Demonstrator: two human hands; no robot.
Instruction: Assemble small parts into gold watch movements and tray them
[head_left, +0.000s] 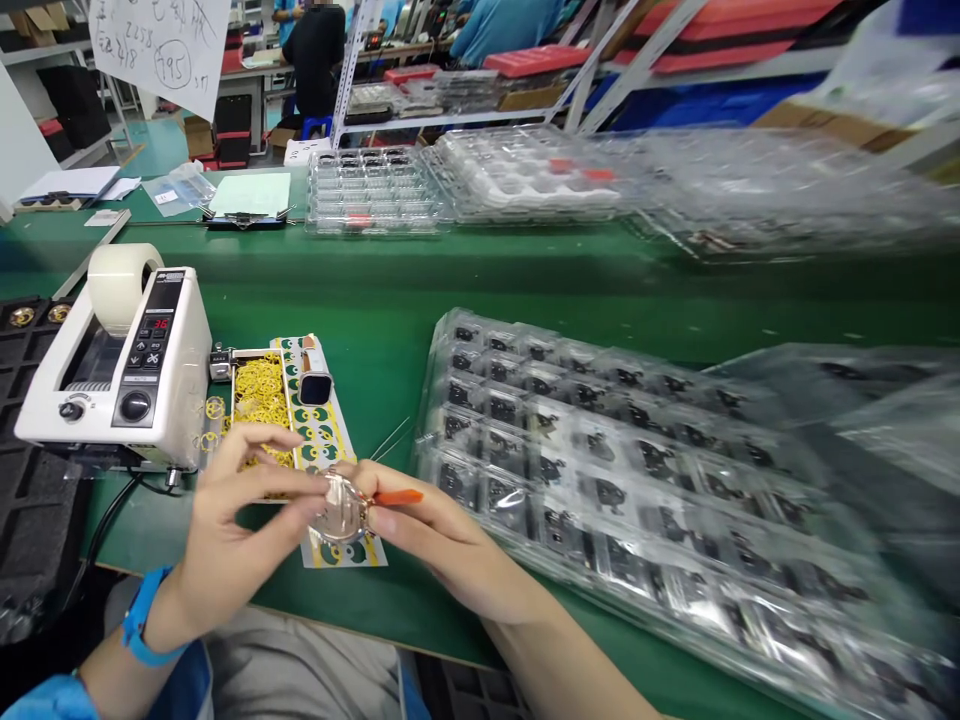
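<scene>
A round, shiny watch case (341, 508) is held up over the front of the bench, with an orange strip (397, 497) sticking out at its right side. My right hand (431, 525) is closed on its right edge, thumb and fingers gripping beside the strip. At the left rim, the thumb and index finger of my left hand (240, 510) come together in a pinch, the other fingers raised. Under the hands lies a sheet of green and yellow stickers (322, 440). A small watch with a dark square face (315, 389) rests on that sheet.
A white tape dispenser (161, 370) stands left, beside a box of small yellow rings (261, 395). Clear trays of dark parts (600, 450) fill the right. Stacked clear trays (375, 190) and a clipboard (250, 197) sit on the rear ledge. Thin tweezers-like prongs (391, 438) lie near my right hand.
</scene>
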